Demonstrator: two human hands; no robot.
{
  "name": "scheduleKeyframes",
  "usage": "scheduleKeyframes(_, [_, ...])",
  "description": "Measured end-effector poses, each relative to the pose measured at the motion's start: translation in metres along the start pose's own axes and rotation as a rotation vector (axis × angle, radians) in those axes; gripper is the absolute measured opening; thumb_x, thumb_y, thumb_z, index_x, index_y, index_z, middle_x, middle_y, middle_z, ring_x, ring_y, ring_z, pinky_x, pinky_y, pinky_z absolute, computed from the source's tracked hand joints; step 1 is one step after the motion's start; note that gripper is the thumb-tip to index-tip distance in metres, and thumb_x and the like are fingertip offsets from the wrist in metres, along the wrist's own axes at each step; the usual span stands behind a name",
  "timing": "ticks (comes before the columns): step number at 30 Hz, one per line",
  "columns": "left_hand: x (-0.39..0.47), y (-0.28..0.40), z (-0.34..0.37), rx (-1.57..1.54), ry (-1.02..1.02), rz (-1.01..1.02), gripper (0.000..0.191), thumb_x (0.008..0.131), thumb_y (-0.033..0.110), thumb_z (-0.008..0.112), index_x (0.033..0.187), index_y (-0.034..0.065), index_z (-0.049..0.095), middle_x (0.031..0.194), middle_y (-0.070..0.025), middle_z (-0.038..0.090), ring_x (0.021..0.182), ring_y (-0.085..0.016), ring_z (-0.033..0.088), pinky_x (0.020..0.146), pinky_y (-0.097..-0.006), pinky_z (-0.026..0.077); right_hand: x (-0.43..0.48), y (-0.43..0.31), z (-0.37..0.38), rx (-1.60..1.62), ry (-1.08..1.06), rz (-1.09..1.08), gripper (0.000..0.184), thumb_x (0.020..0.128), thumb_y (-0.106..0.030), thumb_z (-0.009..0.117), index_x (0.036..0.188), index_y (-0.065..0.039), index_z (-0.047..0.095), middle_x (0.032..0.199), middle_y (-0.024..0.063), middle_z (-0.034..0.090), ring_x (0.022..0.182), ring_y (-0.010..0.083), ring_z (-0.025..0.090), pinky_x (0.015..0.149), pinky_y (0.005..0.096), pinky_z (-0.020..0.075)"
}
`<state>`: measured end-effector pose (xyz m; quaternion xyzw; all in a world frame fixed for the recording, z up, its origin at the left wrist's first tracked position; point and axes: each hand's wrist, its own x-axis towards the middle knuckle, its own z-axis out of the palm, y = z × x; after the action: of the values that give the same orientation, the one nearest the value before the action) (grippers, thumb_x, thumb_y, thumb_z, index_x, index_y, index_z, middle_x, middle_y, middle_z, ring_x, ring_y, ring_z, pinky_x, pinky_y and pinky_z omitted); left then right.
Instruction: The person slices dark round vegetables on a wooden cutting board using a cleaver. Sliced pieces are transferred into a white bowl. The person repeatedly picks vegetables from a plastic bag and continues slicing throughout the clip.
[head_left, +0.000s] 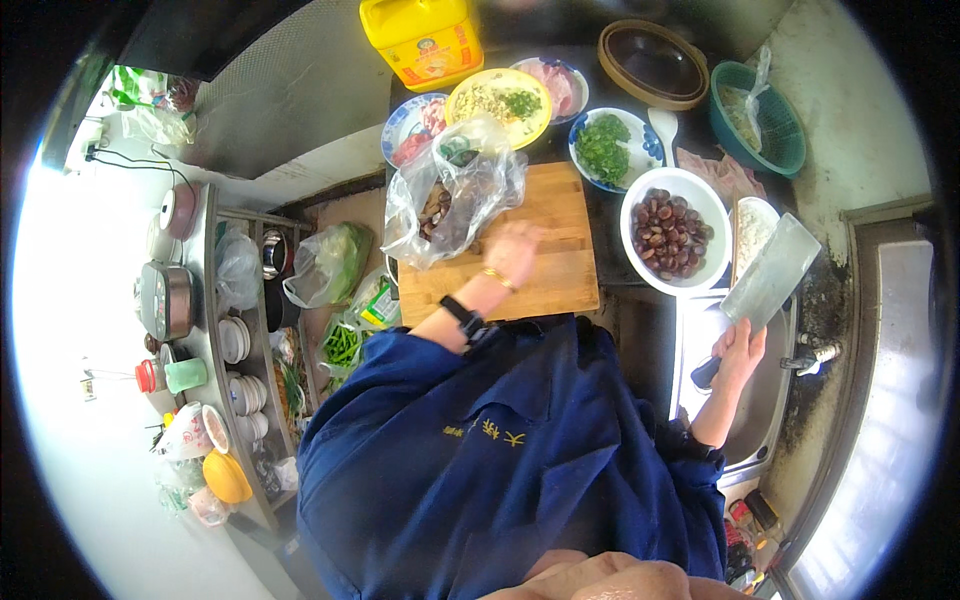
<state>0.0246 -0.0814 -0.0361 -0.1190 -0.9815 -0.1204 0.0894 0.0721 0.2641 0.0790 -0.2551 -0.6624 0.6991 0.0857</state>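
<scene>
My right hand (738, 351) grips the handle of a cleaver (772, 274), its broad blade tilted up over the edge of the sink. On the wooden cutting board (559, 225) my left hand (514, 253) reaches over the left half, slightly blurred; its fingers are partly hidden. Just beyond it lies a clear plastic bag (480, 180) with chestnuts (435, 212) in it. A white bowl of peeled-looking or shelled-state-unclear brown chestnuts (667, 232) stands right of the board. Behind the board are a yellow bowl (541, 124) of chopped ingredients and a plate of chopped greens (606, 148).
A metal sink (765, 420) with a faucet (814, 356) lies at the right. Plates of raw meat (414, 139), a yellow jug (427, 41), a brown lid (652, 64) and a green basket (757, 120) crowd the counter's back. A shelf rack (240, 420) stands left.
</scene>
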Motion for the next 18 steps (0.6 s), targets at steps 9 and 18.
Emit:
scheduleKeyframes(9, [-0.042, -0.069, -0.009, 0.419, -0.124, 0.163, 0.011, 0.072, 0.019, 0.052, 0.076, 0.0111, 0.059, 0.077, -0.0029, 0.055, 0.086, -0.018, 0.049, 0.076, -0.032, 0.036, -0.016, 0.009, 0.043, 0.003, -0.115, 0.072, 0.003, 0.091, -0.011, 0.043, 0.09, -0.008, 0.045, 0.054, -0.0021, 0.038, 0.039, 0.0059, 0.033, 0.034, 0.0207, 0.0307])
scheduleKeyframes(18, [-0.03, -0.01, 0.028, -0.374, -0.131, -0.066, 0.021, 0.073, 0.023, 0.063, 0.083, 0.0095, 0.052, 0.082, -0.008, 0.054, 0.079, -0.026, 0.057, 0.068, -0.0354, 0.047, -0.054, 0.034, 0.076, -0.105, -0.286, 0.075, 0.006, 0.09, -0.01, 0.042, 0.091, -0.005, 0.044, 0.055, -0.0007, 0.038, 0.038, 0.0064, 0.033, 0.032, 0.0211, 0.0317])
